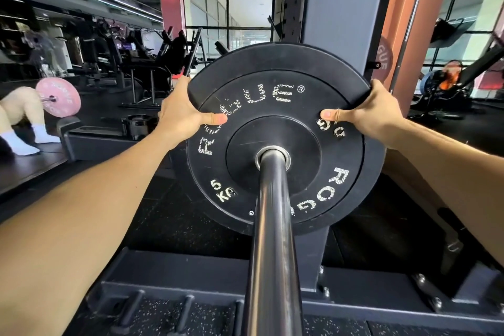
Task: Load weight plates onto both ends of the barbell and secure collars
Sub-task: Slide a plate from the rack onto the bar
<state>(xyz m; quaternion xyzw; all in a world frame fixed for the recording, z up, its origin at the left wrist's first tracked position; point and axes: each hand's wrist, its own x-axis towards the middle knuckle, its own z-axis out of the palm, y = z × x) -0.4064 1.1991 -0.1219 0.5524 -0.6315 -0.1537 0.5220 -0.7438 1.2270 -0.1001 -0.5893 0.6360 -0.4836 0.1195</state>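
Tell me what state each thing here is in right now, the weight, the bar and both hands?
Black 5 kg plate: threaded on the bar, upright, gripped at both upper edges.
Barbell sleeve: runs through the plate's hole, no collar on it.
Left hand: grips the plate's rim, thumb on its face.
Right hand: grips likewise.

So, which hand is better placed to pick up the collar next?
The left hand. A black collar lies on the platform just beyond it, left of the plate. The right hand grips the far side, by the rack upright.

The barbell sleeve [272, 226] carries one black 5 kg plate [275, 106], threaded through its centre hole.
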